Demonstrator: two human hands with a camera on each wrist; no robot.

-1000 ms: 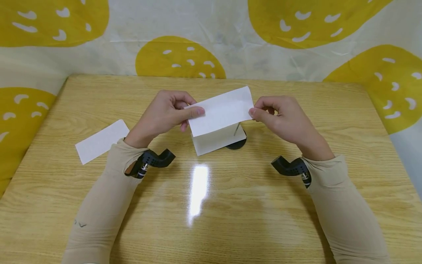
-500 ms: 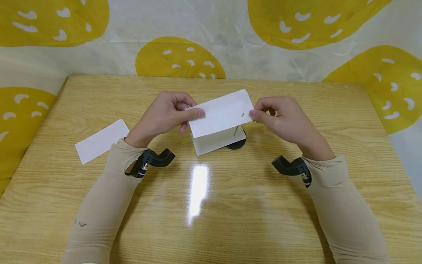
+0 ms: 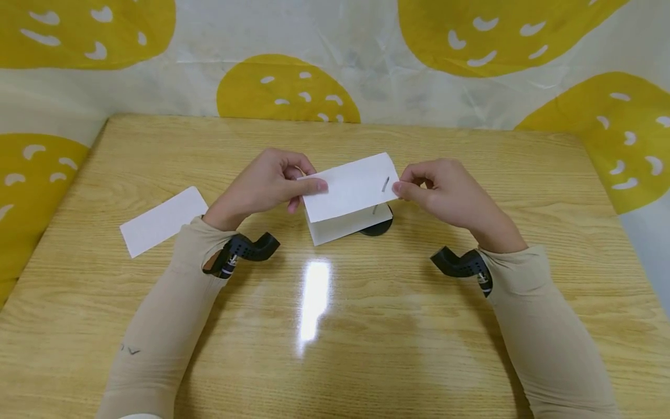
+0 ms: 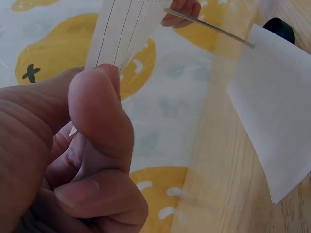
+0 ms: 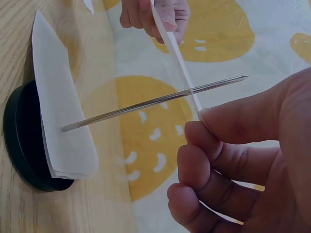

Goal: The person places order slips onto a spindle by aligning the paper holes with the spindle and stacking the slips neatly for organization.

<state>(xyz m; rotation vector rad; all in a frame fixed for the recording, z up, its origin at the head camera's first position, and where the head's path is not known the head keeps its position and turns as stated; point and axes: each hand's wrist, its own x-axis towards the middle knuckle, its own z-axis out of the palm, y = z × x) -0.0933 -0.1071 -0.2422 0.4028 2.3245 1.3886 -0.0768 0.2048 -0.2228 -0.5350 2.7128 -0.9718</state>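
Observation:
Between my hands is a white paper slip (image 3: 345, 193), held level above a receipt spike (image 5: 126, 110). The metal spike's pointed tip passes up through the slip near its right end. My left hand (image 3: 269, 181) pinches the slip's left end, thumb on top. At the right end, my right hand (image 3: 442, 189) pinches the corner between thumb and fingers. Below, other white slips (image 5: 68, 116) lie pierced on the spike, down against its round black base (image 3: 379, 228). The underside of the held slip (image 4: 121, 34) shows ruled lines in the left wrist view.
Another white paper slip (image 3: 163, 222) lies on the wooden table (image 3: 366, 349) at the left, beside my left wrist. A white curtain (image 3: 377, 64) with yellow shapes hangs behind the table. A black wrist mount (image 3: 253, 247) sits on each forearm.
Both hands have lowered the slip a little. The spike's tip has come through the slip, and a longer length of it now stands above the paper.

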